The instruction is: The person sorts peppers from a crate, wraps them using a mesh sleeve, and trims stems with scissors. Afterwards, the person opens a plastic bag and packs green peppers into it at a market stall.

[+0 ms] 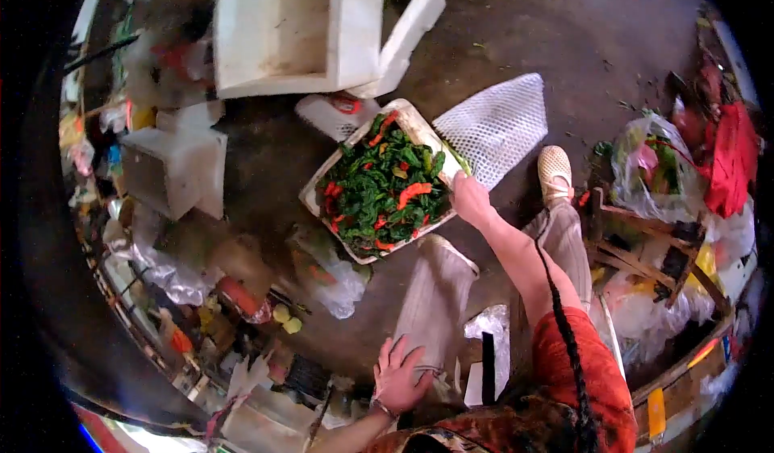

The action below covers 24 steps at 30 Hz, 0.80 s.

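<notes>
A white foam box (pixel 329 165) sits on the floor before my feet, filled with dark green leafy vegetables (pixel 363 185) mixed with red pieces that look like peppers. My right hand (pixel 470 197) grips the box's right-hand rim, its fingers partly hidden behind the edge. Touching that side is a white foam net (pixel 498 126), spread flat. Lower down, my left hand (pixel 399 376) rests on my left leg near the knee, fingers spread, holding nothing.
Large foam boxes (pixel 278 30) stand at the upper left, with another foam box (pixel 165 171) farther left. Plastic bags and scraps line the left side. On the right are a low wooden stool (pixel 645 243), a clear bag of vegetables (pixel 649 167) and a red bag (pixel 732 159).
</notes>
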Motion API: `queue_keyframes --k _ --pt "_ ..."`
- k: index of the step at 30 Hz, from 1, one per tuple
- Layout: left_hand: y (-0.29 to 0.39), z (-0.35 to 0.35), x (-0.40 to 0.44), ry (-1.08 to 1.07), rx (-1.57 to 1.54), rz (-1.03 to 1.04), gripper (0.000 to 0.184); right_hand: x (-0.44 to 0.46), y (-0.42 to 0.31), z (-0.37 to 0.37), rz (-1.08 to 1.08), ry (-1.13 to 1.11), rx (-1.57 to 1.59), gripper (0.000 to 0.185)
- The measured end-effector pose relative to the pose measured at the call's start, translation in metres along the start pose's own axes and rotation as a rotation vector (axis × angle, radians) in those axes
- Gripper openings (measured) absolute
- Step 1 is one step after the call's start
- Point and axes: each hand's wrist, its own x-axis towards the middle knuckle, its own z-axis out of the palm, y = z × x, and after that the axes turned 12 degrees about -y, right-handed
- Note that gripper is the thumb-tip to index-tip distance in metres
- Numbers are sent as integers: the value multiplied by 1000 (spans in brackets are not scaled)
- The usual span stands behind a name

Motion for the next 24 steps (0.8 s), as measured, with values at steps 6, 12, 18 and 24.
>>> queue_keyframes --k 6,12,18,24 --pt "24 -24 20 -19 40 -20 51 9 66 -84 18 32 -89 39" --pt "74 -45 32 11 -15 -149 49 40 145 -190 -42 197 -316 34" --pt "101 -41 47 -71 54 -122 45 58 217 -324 156 208 -430 23" --pt "123 -33 56 64 155 -129 45 30 315 -403 239 402 -354 24"
